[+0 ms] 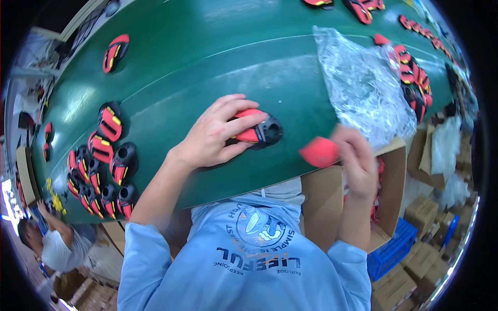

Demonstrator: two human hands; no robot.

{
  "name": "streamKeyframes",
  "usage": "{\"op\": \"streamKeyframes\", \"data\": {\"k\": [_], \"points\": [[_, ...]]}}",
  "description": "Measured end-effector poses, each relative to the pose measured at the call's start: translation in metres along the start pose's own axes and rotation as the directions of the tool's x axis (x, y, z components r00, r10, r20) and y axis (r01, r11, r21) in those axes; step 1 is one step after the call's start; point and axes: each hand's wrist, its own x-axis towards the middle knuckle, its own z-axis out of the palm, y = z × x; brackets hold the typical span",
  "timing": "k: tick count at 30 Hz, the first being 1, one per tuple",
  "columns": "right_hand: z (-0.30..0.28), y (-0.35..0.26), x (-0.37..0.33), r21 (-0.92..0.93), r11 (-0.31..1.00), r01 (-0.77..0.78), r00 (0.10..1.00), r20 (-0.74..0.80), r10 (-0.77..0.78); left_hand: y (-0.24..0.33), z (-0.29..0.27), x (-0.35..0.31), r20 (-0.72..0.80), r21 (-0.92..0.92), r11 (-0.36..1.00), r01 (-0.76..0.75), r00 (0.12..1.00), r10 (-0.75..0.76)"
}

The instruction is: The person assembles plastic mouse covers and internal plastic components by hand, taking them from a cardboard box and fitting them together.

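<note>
My left hand [215, 129] lies over a red and black plastic housing [264, 132] on the green table, fingers and thumb closed round its red end. A round hole shows in the housing's black end, which points right. To the right, above the table's front edge, my right hand [358, 160] pinches a smooth red pointed cover piece [319, 152]. It is apart from the housing. Part of that cover is hidden behind the fingers, and the hand is slightly blurred.
Several similar housings [96, 171] cluster at the left; a lone one [115, 53] lies farther back. Clear plastic bags [363, 88] cover the right side, beside more red pieces [412, 72]. An open carton [321, 207] stands against the front edge. Another person [62, 238] is at far left.
</note>
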Motion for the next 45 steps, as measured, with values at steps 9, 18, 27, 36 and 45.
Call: {"op": "streamKeyframes", "data": {"k": [9,18,27,36,45], "points": [[0.095,0.040,0.077,-0.517,0.812,0.270,0.940,-0.040,-0.338,-0.004,0.003,-0.005,-0.060,0.034,0.999,-0.037,0.997,0.039],[0.069,0.028,0.060,-0.584,0.725,0.365,0.931,0.215,-0.296,-0.003,0.009,-0.009,-0.129,-0.029,1.000,0.011,0.992,-0.015],[0.075,0.038,0.071,-0.534,0.712,0.456,0.890,0.273,-0.366,-0.005,0.011,-0.011,-0.135,-0.024,0.999,0.037,0.990,-0.040],[0.061,0.044,0.058,-0.550,0.781,0.296,0.954,0.212,-0.213,-0.003,0.014,-0.010,-0.136,-0.040,0.998,0.041,0.990,-0.046],[0.065,0.043,0.058,-0.726,0.581,0.368,0.929,0.267,-0.256,-0.007,0.011,-0.006,-0.115,-0.052,0.999,0.016,0.993,-0.022]]}}
